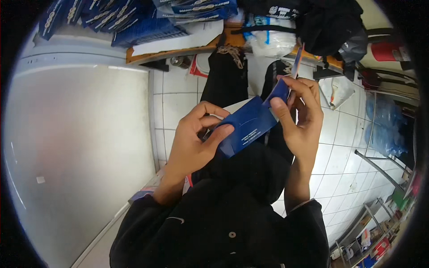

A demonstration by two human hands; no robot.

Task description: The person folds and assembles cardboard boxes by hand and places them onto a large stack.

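A dark blue cardboard box (251,125) with small white print is held between my two hands above my lap. My left hand (195,138) grips its left end, thumb on the front face and fingers behind it. At the right end my right hand (304,109) pinches a folded blue flap (278,92) between thumb and fingers. A pale inner surface shows along the box's upper edge. Some fingers of both hands are hidden behind the cardboard, and whether anything lies inside cannot be seen.
Several blue boxes (149,31) are piled on a wooden bench (129,56) ahead, beside a clear plastic bag (270,42) and a black backpack (330,27). A large white panel (85,147) stands at my left. Metal racks (380,163) line the right side of the tiled floor.
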